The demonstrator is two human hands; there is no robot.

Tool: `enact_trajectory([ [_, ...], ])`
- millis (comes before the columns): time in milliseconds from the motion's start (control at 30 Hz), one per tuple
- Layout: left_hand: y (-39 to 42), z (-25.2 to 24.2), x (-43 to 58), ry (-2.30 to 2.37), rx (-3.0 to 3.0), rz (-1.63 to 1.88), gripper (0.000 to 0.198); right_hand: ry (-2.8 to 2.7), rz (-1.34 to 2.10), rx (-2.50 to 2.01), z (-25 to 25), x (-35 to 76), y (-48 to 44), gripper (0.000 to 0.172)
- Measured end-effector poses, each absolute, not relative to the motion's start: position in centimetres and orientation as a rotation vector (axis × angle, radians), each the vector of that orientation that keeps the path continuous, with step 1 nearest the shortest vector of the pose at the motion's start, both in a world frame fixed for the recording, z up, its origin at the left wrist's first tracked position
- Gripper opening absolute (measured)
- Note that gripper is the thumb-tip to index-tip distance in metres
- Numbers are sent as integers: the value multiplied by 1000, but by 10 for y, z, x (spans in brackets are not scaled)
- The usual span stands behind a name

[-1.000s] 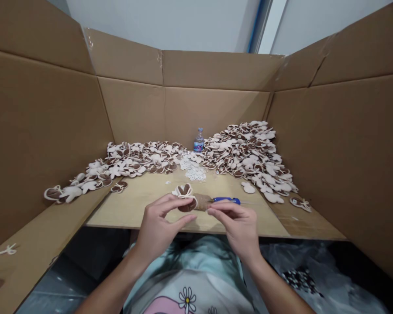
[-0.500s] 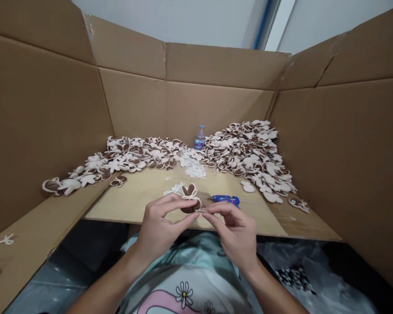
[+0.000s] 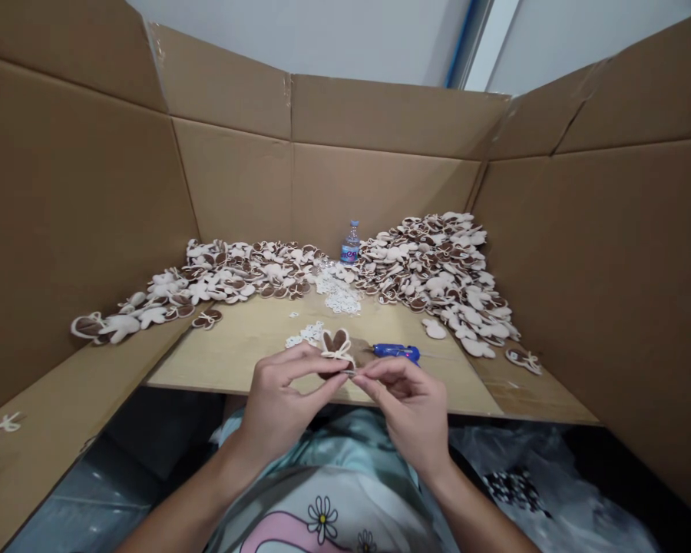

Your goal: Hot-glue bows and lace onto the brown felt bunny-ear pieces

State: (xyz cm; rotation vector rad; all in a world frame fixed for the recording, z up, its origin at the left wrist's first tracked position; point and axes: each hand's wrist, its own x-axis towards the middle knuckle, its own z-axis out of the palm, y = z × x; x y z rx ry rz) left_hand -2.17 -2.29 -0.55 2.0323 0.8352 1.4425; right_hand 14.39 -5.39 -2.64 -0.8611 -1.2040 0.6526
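My left hand (image 3: 279, 403) pinches a small brown and cream bunny-ear piece (image 3: 335, 347) with a cream bow, holding it above the near edge of the wooden board (image 3: 247, 346). My right hand (image 3: 411, 407) meets it from the right, its thumb and forefinger pinched together at the lower edge of the piece. Whatever the right fingers hold is too small to make out. A blue glue gun (image 3: 397, 352) lies on the board just behind my right hand.
Piles of the same ear pieces lie at the back left (image 3: 230, 276) and back right (image 3: 438, 269), with a water bottle (image 3: 350, 244) between them. White lace bits (image 3: 337, 296) lie mid-board. Tall cardboard walls (image 3: 610, 253) enclose the space. A plastic bag (image 3: 518, 484) sits lower right.
My hands have come closer together, and the right fingertips now touch the ear piece. The piece has shifted slightly right. The view has tilted slightly.
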Motion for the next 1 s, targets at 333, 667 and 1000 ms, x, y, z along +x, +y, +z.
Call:
enact_trajectory([
  [333, -27, 1, -25, 769, 1927, 1290, 11, -1141, 864, -951, -20, 149, -55, 23],
  [667, -27, 5, -26, 740, 1914, 1057, 16, -1132, 1181, -871, -20, 158, -46, 42],
  [1000, -23, 3, -27, 662, 1772, 911, 20, -1185, 1247, -821, -26, 165, -38, 40],
])
